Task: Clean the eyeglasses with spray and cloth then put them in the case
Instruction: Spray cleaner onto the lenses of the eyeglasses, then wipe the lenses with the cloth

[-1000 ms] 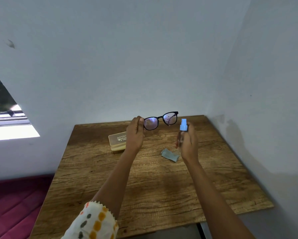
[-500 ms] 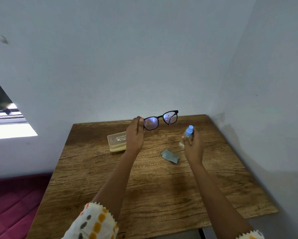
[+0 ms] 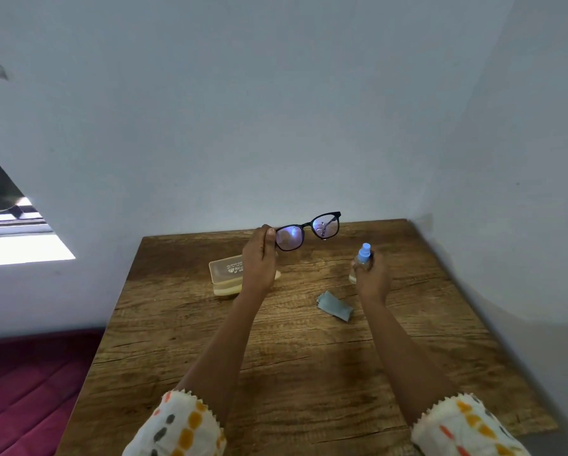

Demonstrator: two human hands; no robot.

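Note:
My left hand [image 3: 259, 258] pinches the left end of the black-framed eyeglasses [image 3: 307, 230] and holds them up above the wooden table [image 3: 302, 357], lenses facing me. A drop hangs under the right lens. My right hand [image 3: 373, 278] grips a small spray bottle [image 3: 361, 258] with a blue nozzle, low and close to the table, to the right of the glasses. A folded grey-blue cloth [image 3: 335, 306] lies on the table between my arms. The pale yellow glasses case [image 3: 225, 273] sits behind my left hand, partly hidden by it.
The table stands in a corner, with white walls [image 3: 276, 110] behind it and on the right. A dark red floor [image 3: 29, 390] lies to the left. A bright window opening [image 3: 16, 241] is at the far left.
My right hand has carried the spray bottle down and to the right, away from the glasses and toward the table. The glasses and my left hand have stayed in place.

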